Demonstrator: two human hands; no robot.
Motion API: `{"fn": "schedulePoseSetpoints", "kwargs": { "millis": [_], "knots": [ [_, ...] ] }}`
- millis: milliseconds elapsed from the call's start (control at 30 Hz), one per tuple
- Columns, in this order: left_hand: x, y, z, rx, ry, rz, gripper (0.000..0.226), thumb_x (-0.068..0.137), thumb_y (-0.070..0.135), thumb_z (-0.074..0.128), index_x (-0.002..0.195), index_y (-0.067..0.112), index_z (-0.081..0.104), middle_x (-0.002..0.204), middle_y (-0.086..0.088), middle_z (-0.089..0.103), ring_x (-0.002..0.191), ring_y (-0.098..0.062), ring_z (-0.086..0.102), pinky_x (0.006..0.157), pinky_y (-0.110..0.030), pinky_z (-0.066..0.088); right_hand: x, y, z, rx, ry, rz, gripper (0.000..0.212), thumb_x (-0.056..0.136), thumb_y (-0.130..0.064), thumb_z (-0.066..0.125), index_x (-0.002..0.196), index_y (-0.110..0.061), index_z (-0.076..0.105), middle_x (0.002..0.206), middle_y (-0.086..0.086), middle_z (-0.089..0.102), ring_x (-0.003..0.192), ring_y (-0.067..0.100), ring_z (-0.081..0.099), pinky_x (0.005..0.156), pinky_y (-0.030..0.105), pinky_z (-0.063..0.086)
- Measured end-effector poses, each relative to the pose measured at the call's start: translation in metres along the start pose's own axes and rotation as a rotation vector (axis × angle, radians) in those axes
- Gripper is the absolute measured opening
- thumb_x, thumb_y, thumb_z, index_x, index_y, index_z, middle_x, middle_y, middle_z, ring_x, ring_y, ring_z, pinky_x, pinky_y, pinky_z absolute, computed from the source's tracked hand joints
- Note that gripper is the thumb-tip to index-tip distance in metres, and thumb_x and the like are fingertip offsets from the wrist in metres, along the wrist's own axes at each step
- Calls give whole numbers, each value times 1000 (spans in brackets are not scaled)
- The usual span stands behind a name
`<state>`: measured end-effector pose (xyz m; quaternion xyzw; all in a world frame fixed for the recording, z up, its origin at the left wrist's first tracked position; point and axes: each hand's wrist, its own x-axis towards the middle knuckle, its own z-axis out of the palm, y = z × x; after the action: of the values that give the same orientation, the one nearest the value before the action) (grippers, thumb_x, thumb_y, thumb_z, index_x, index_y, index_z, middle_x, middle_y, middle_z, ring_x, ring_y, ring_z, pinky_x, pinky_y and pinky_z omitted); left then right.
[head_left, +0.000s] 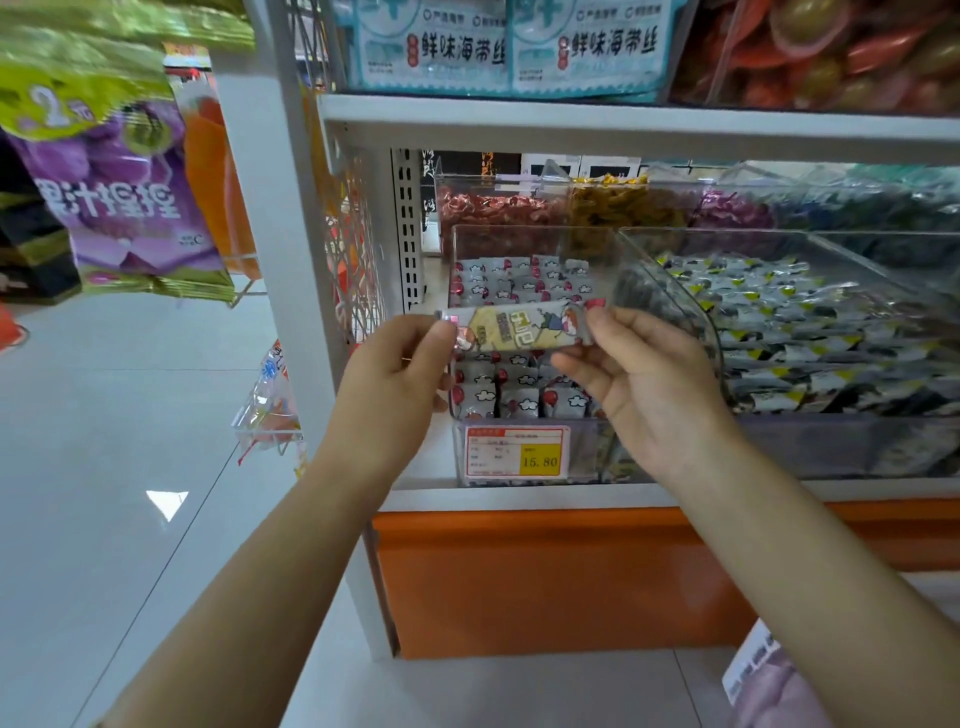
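Left hand (400, 364) and right hand (644, 374) each pinch one end of a long cartoon-printed snack packet (519, 328) – above the clear plastic bin (530, 244). Light end-only grip – the packet could slip into the bin.

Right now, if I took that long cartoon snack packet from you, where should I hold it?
Probably its bare middle, coming from above. The snack packet lies level, with the left hand pinching one end and the right hand the other, so only the middle is free; its narrow width suits pinching across the long edges.
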<state>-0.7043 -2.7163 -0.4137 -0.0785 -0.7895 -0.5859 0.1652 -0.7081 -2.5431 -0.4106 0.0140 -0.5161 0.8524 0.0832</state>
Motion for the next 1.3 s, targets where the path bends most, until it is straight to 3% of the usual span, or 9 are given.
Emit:
{"fn": "schedulePoseSetpoints", "kwargs": {
  "millis": [67,200,400,633,767,833,900,1067,1300],
  "knots": [
    [1,0,0,-158,11,-89,21,97,27,45,83,19,60,65,11,59,57,-2,54,53,-18,47,-2,0,-3,92,-32,62,7,84,-2,57,82,-1,64,70,5,71,64,13,68,58,19,55],
    [3,1,-1,-377,-3,-226,32,96,36,43,94,7,55,67,1,54,53,-8,50,48,-21,44,-3,1,-8,135,-93,98,18,67,2,61,82,-2,71,80,12,72,72,19,71,60,19,55],
    [4,-1,-4,-313,66,-254,35,97,35,43,74,12,53,54,3,51,44,-8,43,41,-19,39,-4,4,-11,60,-133,28,12,65,-2,65,73,-6,72,72,13,71,69,20,71,59,20,55],
    [2,-6,-4,-288,102,-211,34,96,22,49,68,5,59,44,3,53,39,-8,46,43,-17,44,-3,4,-9,194,-104,137,8,67,-4,62,66,-5,70,71,14,71,65,18,71,53,20,55],
    [2,-7,-2,-363,77,-232,27,96,14,49,72,5,59,46,2,55,42,-7,50,45,-16,46,-3,4,-7,307,-52,184,11,69,-5,61,79,0,62,71,13,71,65,17,71,53,19,55],
    [2,-7,-2,-412,30,-244,21,95,9,49,77,4,59,50,3,59,45,-6,54,47,-15,47,-2,3,-6,353,-12,187,6,76,-3,59,75,1,64,69,13,70,64,17,71,52,19,55],
    [2,-5,-3,-440,-41,-240,14,93,6,50,82,2,59,53,1,62,48,-7,58,49,-15,49,-1,3,-8,374,35,168,20,85,0,55,68,-1,65,66,11,69,61,16,70,52,19,55],
    [2,-2,-8,-480,-157,-184,6,88,4,53,85,3,58,62,-7,67,56,-13,66,54,-17,52,1,1,-12,220,87,67,13,91,3,50,81,-2,58,59,6,68,58,14,68,53,19,54],
    [0,2,-9,-467,-190,-151,12,90,9,53,80,9,58,71,-3,65,68,-12,65,60,-20,54,2,-1,-13,90,58,51,15,90,3,51,93,-6,62,66,5,70,58,14,66,52,21,53]
  ]
}}
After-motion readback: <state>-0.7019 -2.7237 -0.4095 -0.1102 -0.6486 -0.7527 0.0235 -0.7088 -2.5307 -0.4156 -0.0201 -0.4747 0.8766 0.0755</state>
